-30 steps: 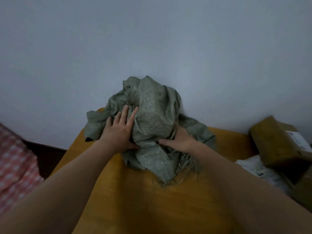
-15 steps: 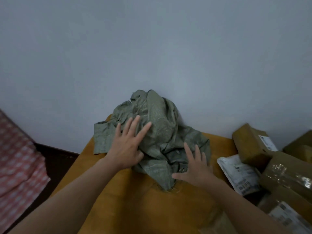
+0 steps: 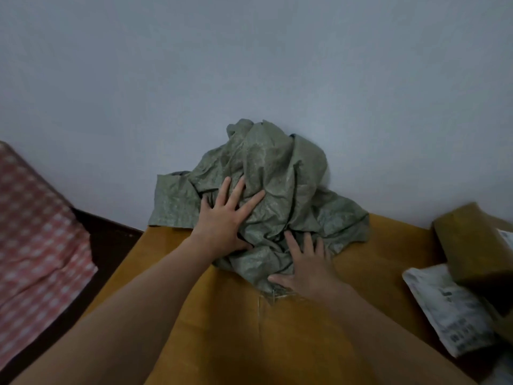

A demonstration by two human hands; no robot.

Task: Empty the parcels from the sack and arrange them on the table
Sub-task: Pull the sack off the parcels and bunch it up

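A crumpled grey-green woven sack [image 3: 277, 173] lies bunched at the far edge of the yellow table [image 3: 291, 343], against the wall. My left hand [image 3: 224, 218] presses flat on the sack's left side with fingers spread. My right hand [image 3: 308, 269] lies flat on the sack's lower right fold, fingers straight. At the right edge sit a brown cardboard parcel [image 3: 472, 243] and a white plastic mailer [image 3: 447, 309] with printed labels, partly cut off by the frame.
A bed with a red-and-white checked cover [image 3: 36, 245] stands to the left, with a dark gap of floor [image 3: 108, 245] between it and the table. A plain pale wall [image 3: 249, 65] rises right behind the table.
Both hands went from gripping the sack's folds to pressing flat on it with straight fingers. The sack has been pushed back toward the wall and flattened somewhat. The view shifted.
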